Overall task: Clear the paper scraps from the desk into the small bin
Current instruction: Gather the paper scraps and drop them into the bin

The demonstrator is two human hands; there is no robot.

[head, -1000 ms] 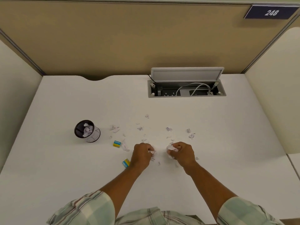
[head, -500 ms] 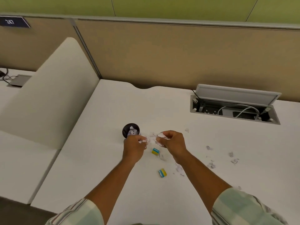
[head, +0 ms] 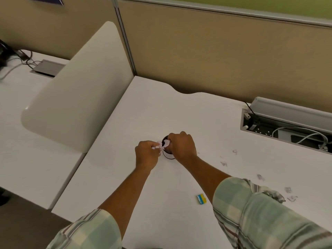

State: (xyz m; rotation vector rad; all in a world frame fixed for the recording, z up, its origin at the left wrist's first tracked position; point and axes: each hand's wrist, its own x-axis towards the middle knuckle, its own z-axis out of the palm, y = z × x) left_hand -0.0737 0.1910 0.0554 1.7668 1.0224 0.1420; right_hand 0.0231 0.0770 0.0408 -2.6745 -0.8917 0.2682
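White laminate makes the desk (head: 179,112), and its back edge meets a tan fabric partition wall (head: 215,56) with a green band above it. On my left, a rounded cream divider panel (head: 75,90) separates this desk from the next one, where dark cables lie beside a grey closed cable flap (head: 47,67). At the right rear, a grey cable tray with its lid raised (head: 287,126) shows sockets and pale wires inside.

I see the small round black bin (head: 166,151) standing near the middle of the desk. My right hand (head: 182,147) is curled over its opening and pinches crumpled white paper (head: 166,143) at the rim. My left hand (head: 146,155) is just beside the bin, its fingers closed on a second crumpled piece (head: 158,146). Loose paper scraps (head: 260,177) lie scattered on the right part, well apart from the bin. A small yellow and blue eraser (head: 201,199) lies beside my right checked sleeve (head: 251,212).
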